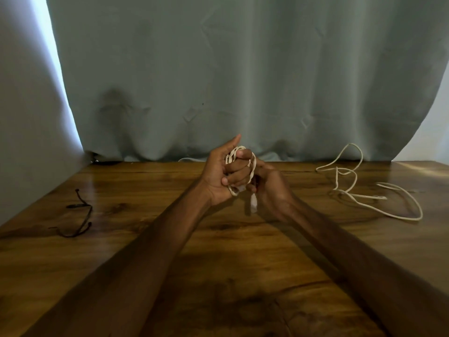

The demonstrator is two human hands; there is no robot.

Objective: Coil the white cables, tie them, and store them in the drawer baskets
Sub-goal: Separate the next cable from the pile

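Observation:
A coiled white cable [252,169] is wound round the fingers of my left hand [224,176], which grips it above the middle of the wooden table [218,251]. The left thumb points up. My right hand [269,188] is pressed against the coil from the right and pinches it low down; a white plug end [253,203] hangs beneath the two hands. A second white cable [359,190] lies loose and uncoiled on the table at the right. No drawer or basket is in view.
A short dark tie or cord [81,216] lies on the table at the left. A grey-green curtain [218,81] hangs right behind the table's far edge. Another bit of white cable [188,159] shows under the curtain's hem.

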